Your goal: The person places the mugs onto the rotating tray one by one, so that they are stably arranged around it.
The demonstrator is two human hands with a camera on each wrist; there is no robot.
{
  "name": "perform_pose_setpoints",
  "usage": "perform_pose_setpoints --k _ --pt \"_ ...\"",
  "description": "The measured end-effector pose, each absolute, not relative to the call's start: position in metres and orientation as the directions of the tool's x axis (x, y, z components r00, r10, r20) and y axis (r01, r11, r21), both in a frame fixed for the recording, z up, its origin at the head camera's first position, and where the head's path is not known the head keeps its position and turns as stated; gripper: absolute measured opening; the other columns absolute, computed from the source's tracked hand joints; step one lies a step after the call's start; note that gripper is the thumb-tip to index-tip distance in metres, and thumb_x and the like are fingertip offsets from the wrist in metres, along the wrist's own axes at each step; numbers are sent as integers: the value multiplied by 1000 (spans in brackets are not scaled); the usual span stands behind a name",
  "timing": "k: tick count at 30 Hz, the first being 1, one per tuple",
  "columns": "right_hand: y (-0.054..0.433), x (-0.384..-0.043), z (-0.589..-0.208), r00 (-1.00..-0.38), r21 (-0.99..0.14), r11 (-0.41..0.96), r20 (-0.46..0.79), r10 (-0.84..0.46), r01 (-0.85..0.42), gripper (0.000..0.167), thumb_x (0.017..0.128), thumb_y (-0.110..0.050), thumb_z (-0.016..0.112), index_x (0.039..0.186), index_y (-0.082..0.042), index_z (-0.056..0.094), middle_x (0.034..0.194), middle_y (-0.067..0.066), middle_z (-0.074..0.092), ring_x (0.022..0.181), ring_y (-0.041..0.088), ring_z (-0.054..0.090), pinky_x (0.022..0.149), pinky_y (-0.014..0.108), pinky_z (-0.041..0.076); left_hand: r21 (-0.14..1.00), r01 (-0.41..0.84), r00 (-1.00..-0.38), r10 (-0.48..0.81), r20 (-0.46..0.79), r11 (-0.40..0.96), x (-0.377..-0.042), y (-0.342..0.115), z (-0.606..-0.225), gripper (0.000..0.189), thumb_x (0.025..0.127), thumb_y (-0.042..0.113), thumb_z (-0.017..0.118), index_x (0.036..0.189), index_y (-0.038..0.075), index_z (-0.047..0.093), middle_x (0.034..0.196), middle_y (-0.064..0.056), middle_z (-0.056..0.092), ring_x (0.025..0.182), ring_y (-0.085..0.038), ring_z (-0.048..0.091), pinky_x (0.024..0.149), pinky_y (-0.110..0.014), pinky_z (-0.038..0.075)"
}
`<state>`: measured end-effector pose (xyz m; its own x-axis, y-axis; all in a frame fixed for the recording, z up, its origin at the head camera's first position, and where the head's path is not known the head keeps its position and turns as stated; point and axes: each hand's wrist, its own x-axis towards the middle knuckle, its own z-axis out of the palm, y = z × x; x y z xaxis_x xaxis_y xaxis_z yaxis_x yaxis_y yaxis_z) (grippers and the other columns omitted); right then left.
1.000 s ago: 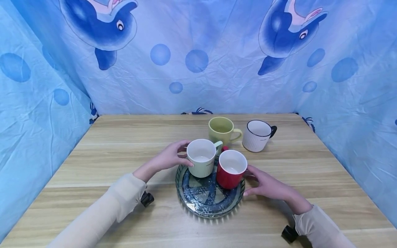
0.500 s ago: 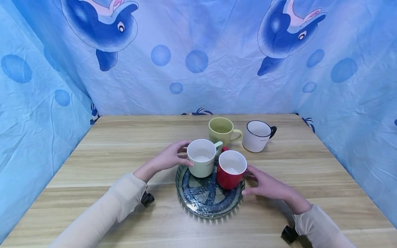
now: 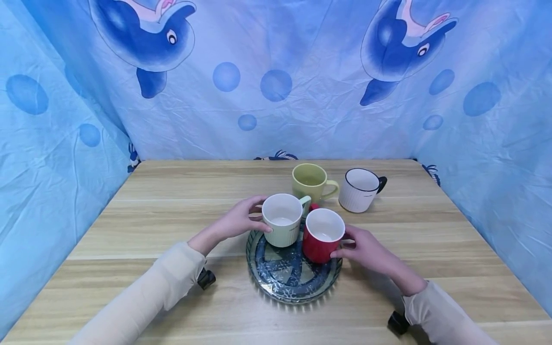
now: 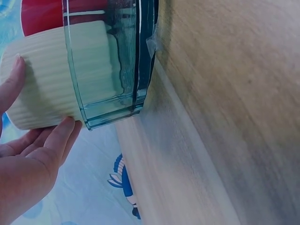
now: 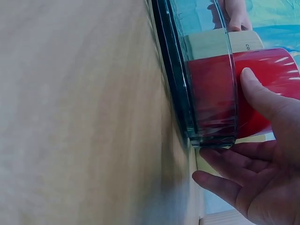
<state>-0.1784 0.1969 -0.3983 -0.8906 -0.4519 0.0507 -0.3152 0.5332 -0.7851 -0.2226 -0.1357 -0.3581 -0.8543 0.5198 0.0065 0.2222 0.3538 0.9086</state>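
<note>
Red mug point(image 3: 318, 248), interior point(image 3: 325, 226): head view only

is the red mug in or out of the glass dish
In: the red mug is inside the rim of the glass dish, its lower part visible through the wall.

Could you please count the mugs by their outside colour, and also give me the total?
Pale green mug: 1
Red mug: 1
Yellow-green mug: 1
White mug with black rim: 1
Total: 4 mugs

Two mugs point(image 3: 282, 235) in dish point(image 3: 295, 292) — two other mugs point(image 3: 357, 199) behind, on table point(image 3: 181, 196).
</note>
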Motion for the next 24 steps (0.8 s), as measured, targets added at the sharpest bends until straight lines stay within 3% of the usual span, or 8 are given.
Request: perform_pose_setpoints --k 12,24 --pt "194 -185 -395 -899 -753 578 44 -435 -316 56 80 -24 80 123 4 58 119 20 66 107 34 66 86 39 60 896 244 -879 475 42 372 -221 -132 -362 75 74 6 82 138 -2 44 137 -22 50 125 -40 52 99 -40 53" --pt "192 -183 -394 -907 -769 569 33 -420 -291 59 80 -24 80 126 4 56 121 21 64 107 34 65 86 41 59 898 246 -889 454 59 365 -217 -126 -362 72 74 5 82 136 -2 45 136 -22 51 123 -40 53 98 -41 54"
